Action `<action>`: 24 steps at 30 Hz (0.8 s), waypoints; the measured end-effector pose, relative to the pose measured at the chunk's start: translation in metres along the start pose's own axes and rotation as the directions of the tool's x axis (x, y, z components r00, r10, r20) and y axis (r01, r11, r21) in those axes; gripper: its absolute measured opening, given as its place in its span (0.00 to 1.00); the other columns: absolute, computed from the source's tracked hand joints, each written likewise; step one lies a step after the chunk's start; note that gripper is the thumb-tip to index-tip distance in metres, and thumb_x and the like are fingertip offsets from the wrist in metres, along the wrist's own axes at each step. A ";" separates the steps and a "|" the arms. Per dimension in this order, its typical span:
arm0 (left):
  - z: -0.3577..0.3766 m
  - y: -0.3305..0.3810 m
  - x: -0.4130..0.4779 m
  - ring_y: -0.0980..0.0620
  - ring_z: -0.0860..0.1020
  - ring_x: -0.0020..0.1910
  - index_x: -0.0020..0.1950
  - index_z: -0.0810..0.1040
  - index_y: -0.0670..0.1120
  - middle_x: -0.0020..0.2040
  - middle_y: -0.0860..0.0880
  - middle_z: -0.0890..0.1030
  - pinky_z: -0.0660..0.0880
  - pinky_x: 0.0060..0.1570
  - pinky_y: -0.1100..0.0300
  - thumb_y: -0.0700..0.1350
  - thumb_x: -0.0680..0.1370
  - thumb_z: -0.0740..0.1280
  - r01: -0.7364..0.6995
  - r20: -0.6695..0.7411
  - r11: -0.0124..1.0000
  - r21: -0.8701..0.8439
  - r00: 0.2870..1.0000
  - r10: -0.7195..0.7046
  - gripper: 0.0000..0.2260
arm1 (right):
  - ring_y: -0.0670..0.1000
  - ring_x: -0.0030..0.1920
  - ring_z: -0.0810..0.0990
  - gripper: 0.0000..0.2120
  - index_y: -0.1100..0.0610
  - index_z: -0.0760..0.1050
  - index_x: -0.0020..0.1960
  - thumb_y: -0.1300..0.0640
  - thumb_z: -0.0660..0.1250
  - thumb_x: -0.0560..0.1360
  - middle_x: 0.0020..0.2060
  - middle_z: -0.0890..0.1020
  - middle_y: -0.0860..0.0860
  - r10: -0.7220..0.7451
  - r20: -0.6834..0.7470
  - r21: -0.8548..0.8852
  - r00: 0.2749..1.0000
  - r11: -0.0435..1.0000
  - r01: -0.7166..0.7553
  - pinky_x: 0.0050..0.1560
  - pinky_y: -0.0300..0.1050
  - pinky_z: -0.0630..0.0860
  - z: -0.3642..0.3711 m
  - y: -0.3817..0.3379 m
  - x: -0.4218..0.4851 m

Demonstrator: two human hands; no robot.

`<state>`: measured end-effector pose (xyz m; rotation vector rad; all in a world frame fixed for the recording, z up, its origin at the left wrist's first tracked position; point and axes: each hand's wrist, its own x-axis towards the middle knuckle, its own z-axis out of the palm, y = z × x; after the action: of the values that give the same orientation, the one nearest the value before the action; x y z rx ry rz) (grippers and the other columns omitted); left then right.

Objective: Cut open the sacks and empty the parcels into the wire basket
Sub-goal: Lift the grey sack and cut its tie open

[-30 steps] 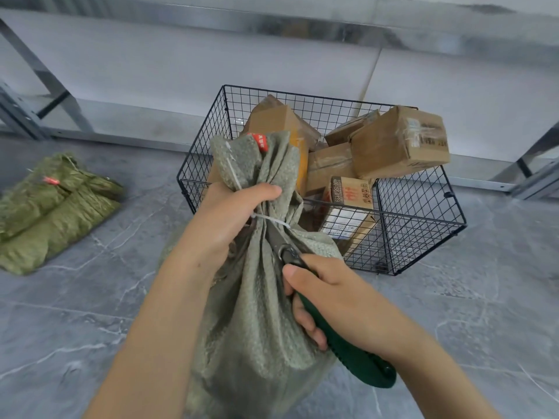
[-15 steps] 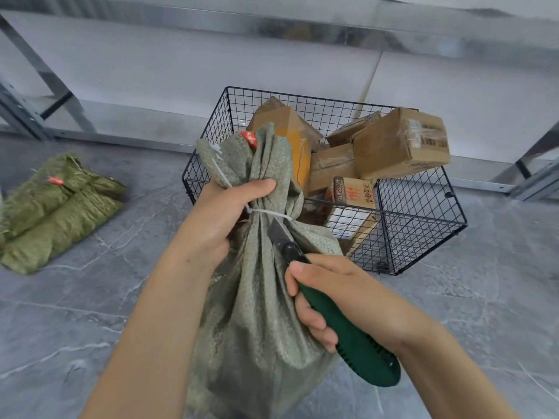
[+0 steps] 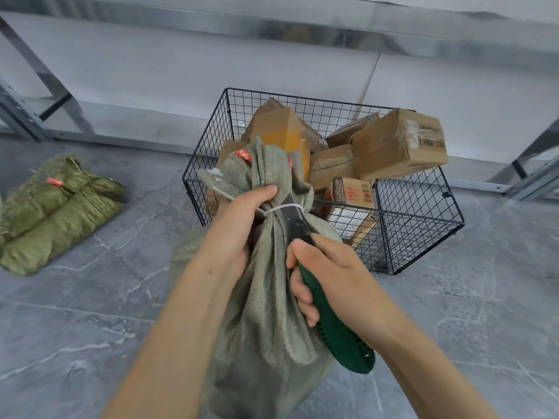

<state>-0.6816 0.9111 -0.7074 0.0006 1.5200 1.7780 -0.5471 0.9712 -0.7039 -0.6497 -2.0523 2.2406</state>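
Note:
A grey-green woven sack (image 3: pixel 266 313) stands upright on the floor in front of me, its neck tied by a white zip tie (image 3: pixel 279 208). My left hand (image 3: pixel 242 225) grips the gathered neck just below the tie. My right hand (image 3: pixel 326 270) holds a green-handled knife (image 3: pixel 335 331), whose blade is slid under the tie. Behind the sack stands the black wire basket (image 3: pixel 423 234), piled with several brown cardboard parcels (image 3: pixel 399 143).
Folded green sacks (image 3: pixel 57 210) lie on the grey tiled floor at the left. Metal shelf frame legs (image 3: pixel 39 86) and a low rail run along the white wall behind the basket. Another frame leg (image 3: pixel 535 176) stands at the right.
The knife blade has pushed up from below the zip tie to under it. My left hand and the sack neck have shifted slightly right and up.

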 end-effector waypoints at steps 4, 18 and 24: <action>0.010 -0.008 0.002 0.43 0.82 0.46 0.53 0.82 0.42 0.48 0.43 0.84 0.78 0.52 0.49 0.49 0.74 0.65 -0.082 -0.054 0.996 0.015 0.995 0.083 0.14 | 0.51 0.22 0.69 0.12 0.64 0.67 0.43 0.56 0.58 0.81 0.25 0.71 0.51 -0.098 -0.084 -0.136 0.992 0.987 0.086 0.26 0.43 0.70 -0.001 -0.004 0.003; 0.023 0.001 -0.014 0.50 0.71 0.21 0.27 0.72 0.44 0.24 0.46 0.73 0.69 0.22 0.66 0.45 0.74 0.62 0.066 0.218 0.997 -0.035 0.974 -0.057 0.16 | 0.52 0.23 0.70 0.12 0.61 0.66 0.41 0.56 0.58 0.81 0.26 0.73 0.52 -0.196 -0.062 -0.277 0.979 0.946 0.171 0.27 0.45 0.70 -0.015 -0.020 0.004; 0.040 -0.002 -0.001 0.53 0.72 0.17 0.31 0.76 0.44 0.19 0.49 0.75 0.69 0.20 0.64 0.49 0.81 0.57 0.088 0.145 0.992 0.089 0.984 -0.101 0.21 | 0.53 0.22 0.70 0.13 0.64 0.67 0.42 0.56 0.57 0.81 0.24 0.72 0.50 -0.202 -0.127 -0.232 0.971 0.958 0.169 0.25 0.44 0.69 -0.010 -0.008 0.008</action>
<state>-0.6610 0.9436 -0.6969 0.0991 1.4601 1.6026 -0.5530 0.9836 -0.6990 -0.5876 -2.2011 1.8244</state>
